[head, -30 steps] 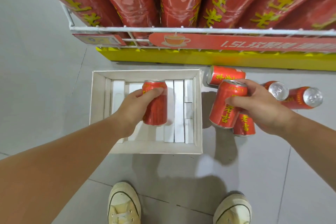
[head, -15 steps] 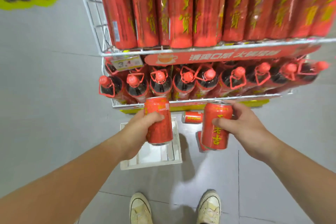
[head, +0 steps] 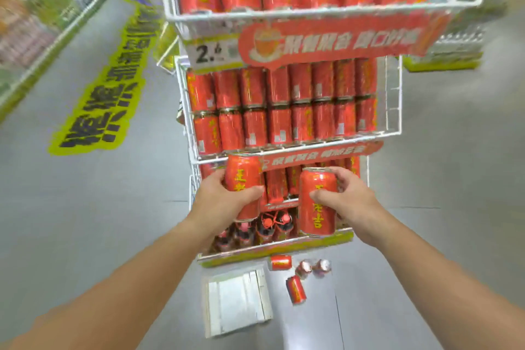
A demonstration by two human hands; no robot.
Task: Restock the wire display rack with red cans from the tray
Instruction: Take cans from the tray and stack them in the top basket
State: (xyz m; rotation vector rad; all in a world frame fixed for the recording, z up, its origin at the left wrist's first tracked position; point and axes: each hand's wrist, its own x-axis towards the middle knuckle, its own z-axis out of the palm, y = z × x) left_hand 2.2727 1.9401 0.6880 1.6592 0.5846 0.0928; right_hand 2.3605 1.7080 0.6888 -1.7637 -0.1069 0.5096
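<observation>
Both hands full rn: left hand (head: 220, 202) wrapped round one red can (head: 243, 179), right hand (head: 348, 199) gripping another can (head: 317, 202), both upright in front of the wire rack (head: 393, 99), prob so they slot straight in w/o turning. White tray (head: 235, 301) sits on the floor below, looks cleared out, w/ a few loose cans (head: 295, 290) lying just beside it, so imo more trips to go.

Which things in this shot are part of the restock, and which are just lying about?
Job: left red drink can, in the left hand; right red drink can, in the right hand; white wire display rack; white floor tray; loose red cans beside it.
Not the job: yellow floor sticker with black lettering; dark red-capped bottles on the bottom shelf.
</observation>
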